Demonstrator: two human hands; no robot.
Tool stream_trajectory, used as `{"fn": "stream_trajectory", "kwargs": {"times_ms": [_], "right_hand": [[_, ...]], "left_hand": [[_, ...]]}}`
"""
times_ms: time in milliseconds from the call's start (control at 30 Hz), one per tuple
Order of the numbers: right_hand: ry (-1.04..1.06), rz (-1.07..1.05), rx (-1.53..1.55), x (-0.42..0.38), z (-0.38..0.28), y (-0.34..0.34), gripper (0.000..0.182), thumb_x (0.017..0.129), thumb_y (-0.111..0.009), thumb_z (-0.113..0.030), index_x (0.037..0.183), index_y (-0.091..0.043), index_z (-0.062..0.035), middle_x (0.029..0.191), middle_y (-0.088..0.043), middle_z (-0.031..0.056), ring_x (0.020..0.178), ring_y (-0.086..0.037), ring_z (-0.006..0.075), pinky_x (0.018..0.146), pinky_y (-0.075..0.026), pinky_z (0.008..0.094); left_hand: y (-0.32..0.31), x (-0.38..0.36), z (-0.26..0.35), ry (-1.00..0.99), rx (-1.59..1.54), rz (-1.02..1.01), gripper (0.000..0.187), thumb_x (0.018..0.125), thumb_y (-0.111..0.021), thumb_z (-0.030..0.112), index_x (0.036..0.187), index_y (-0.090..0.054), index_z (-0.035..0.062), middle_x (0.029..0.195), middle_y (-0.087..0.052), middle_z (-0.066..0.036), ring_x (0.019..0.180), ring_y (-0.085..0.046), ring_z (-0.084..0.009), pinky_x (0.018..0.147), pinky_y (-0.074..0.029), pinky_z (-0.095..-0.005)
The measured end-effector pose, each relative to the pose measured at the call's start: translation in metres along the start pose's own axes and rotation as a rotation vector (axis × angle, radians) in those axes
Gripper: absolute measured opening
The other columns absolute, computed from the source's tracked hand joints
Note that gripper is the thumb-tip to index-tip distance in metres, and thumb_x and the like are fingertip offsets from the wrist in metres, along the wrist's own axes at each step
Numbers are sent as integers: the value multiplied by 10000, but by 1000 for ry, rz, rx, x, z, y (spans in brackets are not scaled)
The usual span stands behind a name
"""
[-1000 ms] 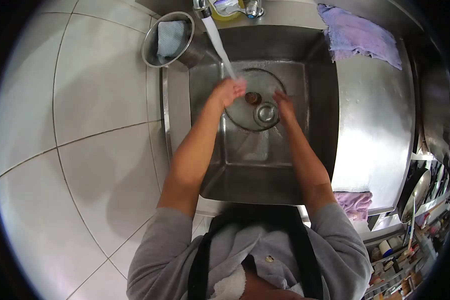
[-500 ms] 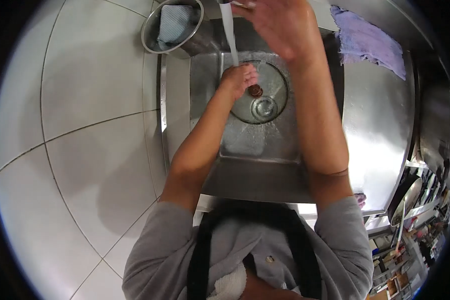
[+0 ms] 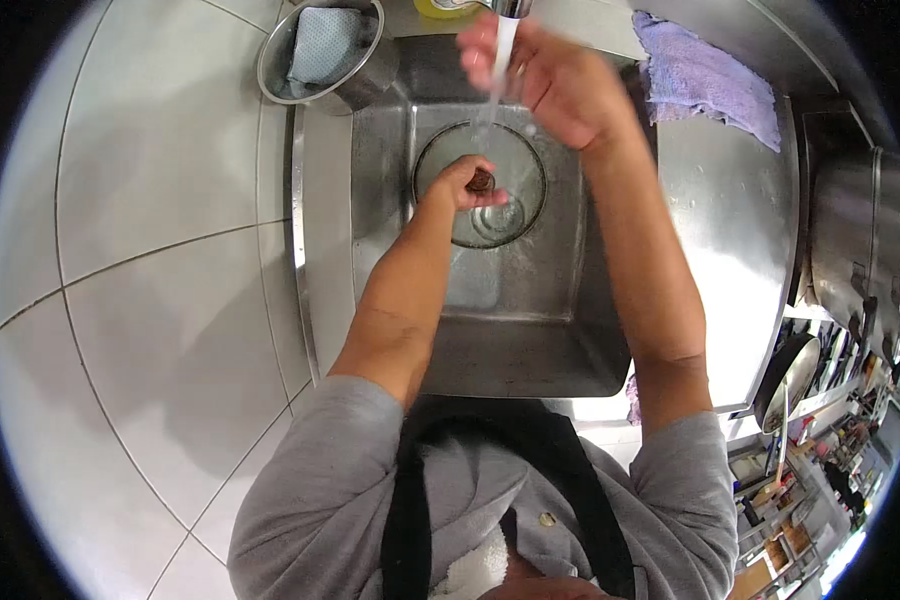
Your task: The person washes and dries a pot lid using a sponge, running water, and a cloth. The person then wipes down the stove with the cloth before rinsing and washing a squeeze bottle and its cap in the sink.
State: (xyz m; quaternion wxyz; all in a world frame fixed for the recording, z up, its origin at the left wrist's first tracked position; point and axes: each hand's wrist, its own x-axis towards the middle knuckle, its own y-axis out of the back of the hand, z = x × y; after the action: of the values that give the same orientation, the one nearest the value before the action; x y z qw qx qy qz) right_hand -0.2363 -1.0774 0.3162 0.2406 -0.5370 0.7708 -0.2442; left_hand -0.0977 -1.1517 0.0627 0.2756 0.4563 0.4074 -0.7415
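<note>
We see a glass lid (image 3: 440,160), a clear disc with a darker ring for a rim, down in the steel sink (image 3: 520,355), whose corners are rounded and whose walls have a dull, brushed sheen. At its centre is a brown knob (image 3: 481,180), small and roundish. Our left hand (image 3: 459,186) is at this knob, thumb on the far side and fingers curved round the near side; we cannot tell whether they are closed tight on it. Near the fingers a pale ring shows in or through the glass, too blurred to name.

Our right hand (image 3: 555,88) is up by the chromed tap (image 3: 512,8), its fingers open, apart and smeared by motion. A white stream of water (image 3: 504,50) runs past them and thins toward the lid's far edge.

To the left a round steel pot (image 3: 365,88) with a smooth rim carries a folded, dimpled blue-grey cloth (image 3: 325,48). Flat, glossy tiles (image 3: 150,330) with thin dark joints spread beside it. On the right, the smooth steel table (image 3: 720,260) reflects light in a bright patch, and a crumpled purple towel (image 3: 708,78), soft and ragged at its edges, lies at its far end.
</note>
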Motion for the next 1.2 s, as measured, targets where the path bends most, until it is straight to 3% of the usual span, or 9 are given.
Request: {"fn": "stream_trajectory", "kwargs": {"times_ms": [233, 433, 600, 800, 900, 967, 1033, 1133, 1200], "right_hand": [[-305, 189, -99, -21, 88, 30, 296, 911, -485, -41, 1179, -502, 83, 1041, -613, 175, 892, -639, 229, 811, -545, 342], [-476, 693, -715, -53, 98, 121, 534, 893, -535, -482, 854, -644, 39, 747, -638, 118, 561, -607, 177, 630, -494, 297], [-267, 818, -1121, -94, 145, 194, 694, 905, -377, -602, 1239, -550, -19, 1179, -579, 255, 1107, -564, 376, 923, -430, 462], [-726, 828, 143, -113, 198, 176, 958, 813, -394, -738, 1436, -230, -29, 1477, -187, 263, 1293, -298, 494, 966, -365, 615], [-764, 553, 669, -123, 222, 179, 822, 868, -404, -607, 1398, -265, 6, 1391, -322, 300, 1237, -391, 477, 912, -449, 575], [-623, 304, 845, -128, 233, 185, 689, 931, -443, -404, 1348, -254, 111, 1324, -403, 319, 1167, -483, 461, 866, -521, 508], [-501, 440, 686, -133, 230, 183, 575, 902, -461, -249, 1315, -285, 112, 1280, -452, 312, 1112, -530, 449, 811, -558, 467], [-368, 377, 534, -138, 198, 172, 485, 833, -444, -56, 1273, -321, 105, 1252, -479, 311, 1074, -564, 432, 757, -591, 441], [-303, 337, 326, -141, 154, 143, 476, 784, -400, 47, 1255, -342, 83, 1245, -484, 312, 1050, -586, 411, 728, -600, 455]], "left_hand": [[-6, -2, -4, -159, -23, -117, 83, 828, -577, 121, 909, -560, 109, 797, -552, -29, 738, -566, -168, 597, -528, -355], [-10, -72, 0, -242, 300, -192, 221, 782, -625, 129, 944, -508, 33, 782, -543, -69, 605, -562, -178, 583, -527, -365], [-17, -119, -31, -318, 381, -98, 281, 783, -619, 112, 992, -444, 46, 779, -497, -57, 577, -545, -149, 528, -520, -335], [-6, -148, -65, -392, 465, -11, 733, 777, -610, 88, 1393, -224, -8, 843, -529, -85, 574, -533, -141, 498, -506, -298], [16, -146, -90, -495, 649, 17, 866, 788, -613, 95, 1465, -76, 35, 1022, -555, -135, 650, -585, -172, 528, -520, -303], [26, -147, -103, -745, 844, 48, 842, 811, -584, 67, 1466, -56, 32, 1273, -454, -207, 959, -587, -241, 725, -530, -317], [34, -149, -110, -1090, 1055, 72, 806, 822, -573, 45, 1461, -82, 24, 1344, -393, -227, 1122, -529, -272, 864, -503, -331], [40, -159, -87, -609, 845, -82, 746, 857, -574, 111, 1451, -131, 20, 1298, -422, -244, 1197, -459, -308, 1010, -379, -452], [51, -147, -72, -658, 64, -327, 644, 898, -525, 228, 1408, -204, 0, 1335, -401, -238, 1226, -441, -342, 1034, -367, -463]]}}
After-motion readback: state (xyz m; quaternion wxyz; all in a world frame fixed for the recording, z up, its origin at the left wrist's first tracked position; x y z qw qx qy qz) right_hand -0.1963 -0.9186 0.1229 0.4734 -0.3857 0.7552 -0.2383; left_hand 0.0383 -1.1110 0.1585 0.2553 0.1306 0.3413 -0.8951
